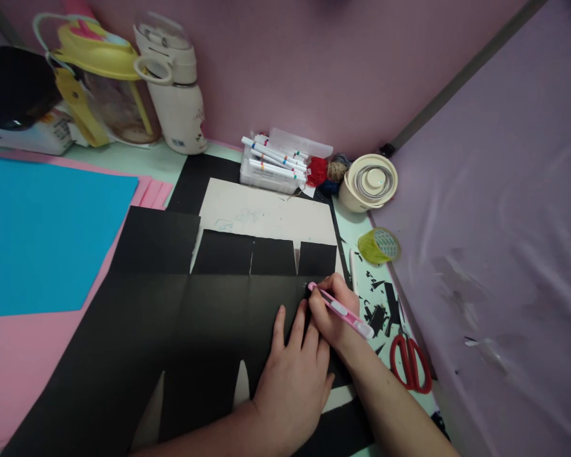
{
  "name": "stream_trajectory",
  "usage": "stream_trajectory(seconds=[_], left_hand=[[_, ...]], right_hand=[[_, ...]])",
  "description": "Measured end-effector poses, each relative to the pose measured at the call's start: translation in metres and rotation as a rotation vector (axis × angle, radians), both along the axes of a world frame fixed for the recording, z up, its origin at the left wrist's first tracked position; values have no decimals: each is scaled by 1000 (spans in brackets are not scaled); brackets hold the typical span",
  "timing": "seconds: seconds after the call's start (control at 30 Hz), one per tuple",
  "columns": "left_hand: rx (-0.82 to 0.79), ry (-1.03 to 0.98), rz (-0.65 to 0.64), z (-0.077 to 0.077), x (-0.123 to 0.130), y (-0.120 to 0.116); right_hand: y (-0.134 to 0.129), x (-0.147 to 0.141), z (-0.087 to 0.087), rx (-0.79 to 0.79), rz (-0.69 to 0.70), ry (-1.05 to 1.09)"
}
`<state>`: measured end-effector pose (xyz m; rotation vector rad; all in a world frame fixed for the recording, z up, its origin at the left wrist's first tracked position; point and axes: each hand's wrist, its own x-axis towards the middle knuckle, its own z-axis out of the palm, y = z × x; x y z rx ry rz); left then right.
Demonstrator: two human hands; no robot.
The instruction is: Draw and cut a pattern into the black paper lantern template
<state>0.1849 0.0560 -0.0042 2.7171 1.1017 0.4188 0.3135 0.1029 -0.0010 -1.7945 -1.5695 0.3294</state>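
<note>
A large black sheet [209, 317] with slits along its upper and lower edges lies across the table. My left hand [292, 374] rests flat on it, fingers spread, pressing near its right side. My right hand [333, 308] is closed around a pink craft knife [340, 309], whose tip touches the black sheet near its right edge. The knife's back end points down to the right. Beneath the black sheet's upper flaps, a white board [266, 212] with faint marks shows.
Blue [52, 235] and pink sheets [19, 374] lie left. Behind stand a white bottle [178, 108], a yellow-lidded jug [118, 101] and a marker box [276, 165]. Right are a tape roll [378, 245], a round cream container [368, 184], red scissors [410, 363] and black scraps [378, 317].
</note>
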Motion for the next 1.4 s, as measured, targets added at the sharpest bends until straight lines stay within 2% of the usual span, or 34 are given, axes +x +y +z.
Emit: stream_trajectory(seconds=[0.27,0.53,1.4], left_hand=[[-7,-14,1,-1,0,0],[-22,-12,5,0,0,0],[-20,2,1,0,0,-1]], right_hand=[[-2,1,1,-3,31,-11],[1,-1,0,6,-22,-13],[1,0,0,-6,-17,-2]])
